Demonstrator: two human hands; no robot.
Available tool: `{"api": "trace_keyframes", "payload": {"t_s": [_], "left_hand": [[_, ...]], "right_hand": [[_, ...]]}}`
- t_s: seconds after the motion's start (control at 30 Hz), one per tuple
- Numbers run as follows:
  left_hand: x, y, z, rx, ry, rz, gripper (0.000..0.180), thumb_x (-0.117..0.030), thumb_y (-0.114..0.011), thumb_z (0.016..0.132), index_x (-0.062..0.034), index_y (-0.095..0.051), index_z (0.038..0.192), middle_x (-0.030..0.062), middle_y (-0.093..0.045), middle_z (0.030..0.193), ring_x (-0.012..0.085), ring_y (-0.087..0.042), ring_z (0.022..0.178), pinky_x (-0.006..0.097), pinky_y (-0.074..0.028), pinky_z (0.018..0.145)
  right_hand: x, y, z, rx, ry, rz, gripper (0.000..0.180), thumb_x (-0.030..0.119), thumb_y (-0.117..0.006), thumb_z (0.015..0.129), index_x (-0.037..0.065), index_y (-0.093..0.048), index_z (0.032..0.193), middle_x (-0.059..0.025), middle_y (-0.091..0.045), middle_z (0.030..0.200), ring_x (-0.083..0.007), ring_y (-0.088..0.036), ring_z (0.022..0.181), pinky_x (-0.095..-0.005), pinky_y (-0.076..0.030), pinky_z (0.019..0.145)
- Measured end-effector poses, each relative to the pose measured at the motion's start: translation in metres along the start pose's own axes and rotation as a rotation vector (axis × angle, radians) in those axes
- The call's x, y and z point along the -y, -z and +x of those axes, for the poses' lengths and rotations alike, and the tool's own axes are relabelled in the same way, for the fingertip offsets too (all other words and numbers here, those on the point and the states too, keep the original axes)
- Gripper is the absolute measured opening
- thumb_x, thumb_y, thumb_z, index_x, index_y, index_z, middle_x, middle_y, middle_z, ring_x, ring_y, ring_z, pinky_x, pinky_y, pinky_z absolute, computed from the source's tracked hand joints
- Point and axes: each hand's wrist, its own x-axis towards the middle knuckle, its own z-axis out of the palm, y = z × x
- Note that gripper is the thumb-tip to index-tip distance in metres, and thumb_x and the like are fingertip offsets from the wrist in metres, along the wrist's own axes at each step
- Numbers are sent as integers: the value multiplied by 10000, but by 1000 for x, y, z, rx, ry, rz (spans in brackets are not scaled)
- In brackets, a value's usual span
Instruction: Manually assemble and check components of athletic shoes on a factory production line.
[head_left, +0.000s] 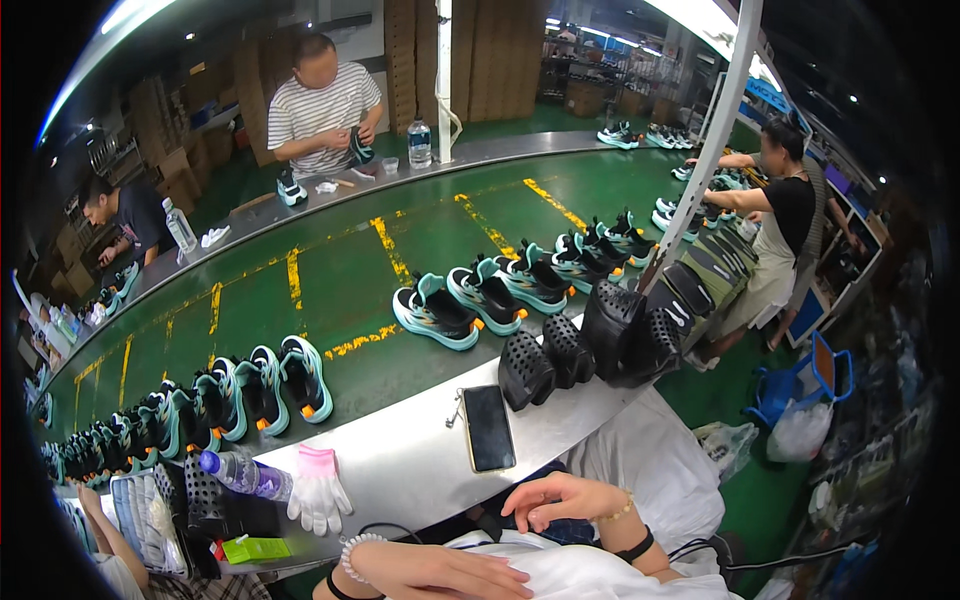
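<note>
My left hand (445,573) lies flat against the white cloth at my front, fingers stretched out and holding nothing. A pale beaded bracelet circles its wrist. Above my lap, my right hand (562,497) is loosely bent with its fingers apart and nothing in them. Nearest to it on the metal ledge lies a dark-screened phone (488,428). Black perforated shoe-shaped forms (526,370) stand to the right of the phone. A white glove with a pink cuff (319,490) rests farther left, beside a purple-capped bottle (245,474).
Teal-and-black sneakers (436,312) stand in rows on a green conveyor belt (330,270) with yellow marks. A white post (705,140) rises at the right. Across the belt a person (325,110) handles a shoe; another person (785,200) reaches toward shoes at right. A blue stool (800,380) stands on the floor.
</note>
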Motion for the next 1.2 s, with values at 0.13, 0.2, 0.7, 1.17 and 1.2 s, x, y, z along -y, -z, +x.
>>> {"api": "trace_keyframes", "payload": {"t_s": [0.13,0.2,0.7,1.17,1.2], "left_hand": [[32,25,-30,-180,225,-23,449,-133,-526,946,14,-428,1358,133,-452,1398,248,-392,1318,362,-277,1100],[50,56,-31,-457,400,192,422,-150,-551,935,-22,-479,1330,114,-544,1308,218,-502,1210,348,-372,1030],[281,252,-9,-1214,977,699,562,-276,-701,737,-232,-515,1265,312,-340,1372,430,-508,1162,416,-433,982],[243,233,-13,-1493,774,693,278,-64,-612,733,-107,-576,1005,139,-626,1069,349,-605,958,388,-476,864],[244,245,-30,-1623,679,733,372,-47,-623,724,-76,-535,1084,143,-611,1132,313,-622,971,385,-486,861]], "right_hand": [[3,23,-6,-284,60,-134,262,147,-543,940,12,-583,1161,-49,-649,865,-71,-571,719,-214,-479,668],[10,41,-6,-669,156,-257,237,158,-572,922,14,-602,1108,-38,-645,808,-83,-578,655,-218,-482,606],[0,150,58,-1293,-230,-1604,482,518,-622,810,37,-580,819,-114,-651,680,-275,-671,653,-370,-529,588],[79,131,43,-1296,-55,-1600,558,564,-623,787,13,-595,708,-166,-627,644,-319,-648,635,-398,-512,578],[92,126,56,-1212,38,-1584,568,565,-626,783,5,-602,697,-174,-624,647,-331,-644,644,-406,-510,584]]}}
